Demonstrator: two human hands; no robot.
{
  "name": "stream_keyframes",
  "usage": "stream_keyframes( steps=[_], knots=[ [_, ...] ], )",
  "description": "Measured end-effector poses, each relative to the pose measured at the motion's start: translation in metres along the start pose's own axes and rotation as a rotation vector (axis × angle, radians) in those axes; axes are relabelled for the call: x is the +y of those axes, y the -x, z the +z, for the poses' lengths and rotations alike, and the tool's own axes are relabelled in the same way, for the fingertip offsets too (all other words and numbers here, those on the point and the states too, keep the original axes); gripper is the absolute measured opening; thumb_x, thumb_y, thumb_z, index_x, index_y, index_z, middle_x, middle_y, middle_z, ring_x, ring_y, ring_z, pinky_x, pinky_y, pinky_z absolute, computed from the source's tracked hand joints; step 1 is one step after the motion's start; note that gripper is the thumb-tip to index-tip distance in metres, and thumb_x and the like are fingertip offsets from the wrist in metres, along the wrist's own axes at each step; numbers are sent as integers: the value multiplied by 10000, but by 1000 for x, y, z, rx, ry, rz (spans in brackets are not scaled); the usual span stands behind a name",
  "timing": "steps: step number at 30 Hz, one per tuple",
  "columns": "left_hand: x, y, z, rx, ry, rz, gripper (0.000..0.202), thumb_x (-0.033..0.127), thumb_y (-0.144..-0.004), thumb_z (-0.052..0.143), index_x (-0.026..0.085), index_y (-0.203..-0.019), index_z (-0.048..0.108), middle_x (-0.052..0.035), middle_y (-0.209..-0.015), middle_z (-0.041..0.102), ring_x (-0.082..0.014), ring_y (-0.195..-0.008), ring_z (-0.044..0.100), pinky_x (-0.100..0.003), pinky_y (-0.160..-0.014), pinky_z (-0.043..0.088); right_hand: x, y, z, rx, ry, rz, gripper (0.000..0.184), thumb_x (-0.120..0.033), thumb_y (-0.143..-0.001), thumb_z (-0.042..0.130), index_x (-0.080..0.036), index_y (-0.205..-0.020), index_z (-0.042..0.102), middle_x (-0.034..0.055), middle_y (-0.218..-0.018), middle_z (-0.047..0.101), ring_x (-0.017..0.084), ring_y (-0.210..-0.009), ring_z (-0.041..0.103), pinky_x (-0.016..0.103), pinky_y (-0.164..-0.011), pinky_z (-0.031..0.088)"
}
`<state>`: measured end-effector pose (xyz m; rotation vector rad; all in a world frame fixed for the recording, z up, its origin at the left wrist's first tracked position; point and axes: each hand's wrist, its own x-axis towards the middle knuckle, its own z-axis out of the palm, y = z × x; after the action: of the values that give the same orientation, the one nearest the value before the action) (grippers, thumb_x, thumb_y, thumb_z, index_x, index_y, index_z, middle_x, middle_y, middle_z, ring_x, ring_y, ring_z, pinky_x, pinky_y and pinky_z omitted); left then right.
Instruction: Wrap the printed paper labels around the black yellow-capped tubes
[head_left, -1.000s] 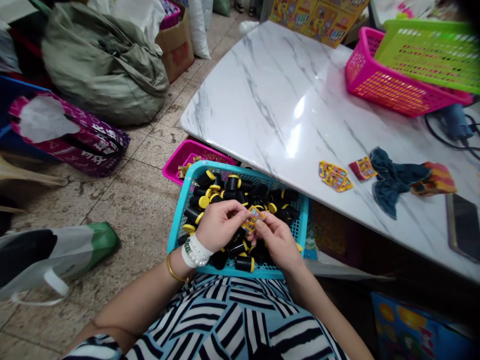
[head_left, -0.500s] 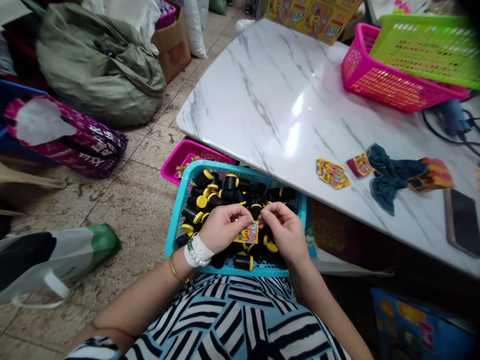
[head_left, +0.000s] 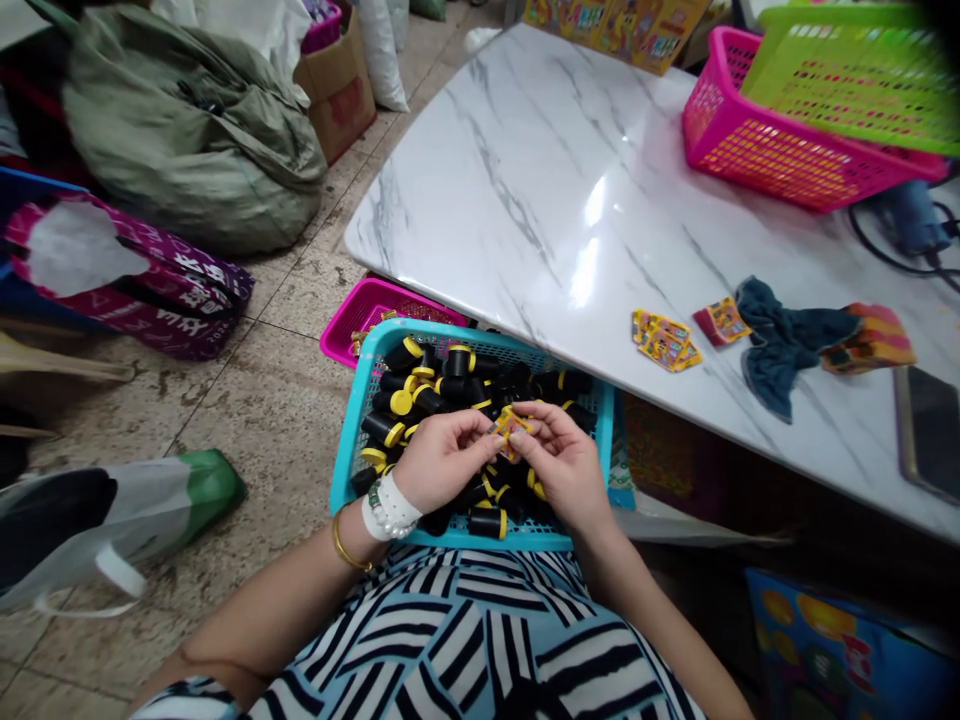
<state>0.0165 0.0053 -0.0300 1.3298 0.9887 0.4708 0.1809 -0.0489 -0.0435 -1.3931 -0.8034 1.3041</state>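
Between my two hands is a small yellow printed sticker, pinched at its edges by fingers and thumbs. My left hand is closed on its left side. On its right side my right hand is closed too. Just below the hands, a turquoise plastic basket holds several small black bottles with yellow caps. The hands hide part of the bottles. Whether it is one sticker or a few stacked I cannot tell.
On the marble-patterned table lie more yellow printed stickers, a blue cloth, a phone and a pink basket. A small pink tray sits behind the turquoise basket. Bags, including a green sack, stand on the floor.
The sticker has come up slightly and turned between the hands. My right hand, earlier at its top corner, now grips its right side with the thumb across it.
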Motion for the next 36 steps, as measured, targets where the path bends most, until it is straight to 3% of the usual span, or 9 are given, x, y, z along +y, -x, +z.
stream_keyframes(
  steps=[3,6,9,13,19,24,28,32,36],
  knots=[
    [5,0,-7,-77,-204,48,246,329,-855,613,134,-712,660,23,-584,529,-86,-541,426,-200,-499,315,-7,-1,-8,-173,119,6,237,-383,-824,716,-201,-971,682,21,-870,698,142,-763,630,258,-698,518],
    [12,-4,-11,-105,-291,88,244,316,-852,614,139,-691,658,31,-559,505,-85,-532,408,-201,-490,297,-15,-4,-14,-260,306,-58,245,-387,-900,626,-182,-769,655,-8,-691,626,111,-632,542,228,-596,442],
    [17,-6,-9,20,-183,85,229,339,-856,614,146,-736,637,23,-601,547,-91,-547,460,-196,-499,347,-13,-3,-11,-150,444,-155,361,-398,-940,566,-181,-651,572,-34,-569,515,93,-540,439,226,-518,352],
    [18,4,-2,265,43,71,228,365,-861,620,157,-771,594,31,-604,549,-82,-505,485,-188,-477,385,1,3,0,26,415,-191,406,-428,-966,516,-187,-640,536,-39,-545,482,91,-509,422,235,-503,331],
    [14,25,11,269,104,53,278,372,-893,588,139,-768,673,20,-561,557,-72,-438,469,-184,-416,362,14,7,10,185,338,-206,464,-456,-969,505,-191,-589,513,-37,-507,470,96,-477,413,248,-480,325],
    [13,27,12,364,13,131,232,343,-882,617,151,-829,736,-17,-635,650,-94,-506,526,-200,-485,431,15,9,11,183,332,-207,438,-467,-975,490,-195,-644,582,-13,-557,537,118,-494,460,263,-483,354],
    [15,26,13,375,-63,224,191,310,-854,663,163,-874,783,-62,-741,713,-134,-620,603,-232,-574,478,13,13,11,200,486,-347,423,-406,-990,479,-211,-620,536,-12,-558,502,129,-524,455,282,-525,350],
    [10,20,13,349,-85,203,191,330,-797,738,163,-864,801,-25,-637,627,-110,-551,519,-223,-514,417,11,13,14,118,573,-501,382,-314,-982,487,-219,-612,497,-8,-592,479,136,-563,450,286,-565,365],
    [2,12,6,354,22,164,136,302,-789,749,178,-767,799,-36,-710,652,-134,-676,589,-235,-630,475,9,11,12,5,493,-404,217,-298,-955,536,-216,-760,584,15,-730,574,156,-678,529,291,-651,426]
  ],
)
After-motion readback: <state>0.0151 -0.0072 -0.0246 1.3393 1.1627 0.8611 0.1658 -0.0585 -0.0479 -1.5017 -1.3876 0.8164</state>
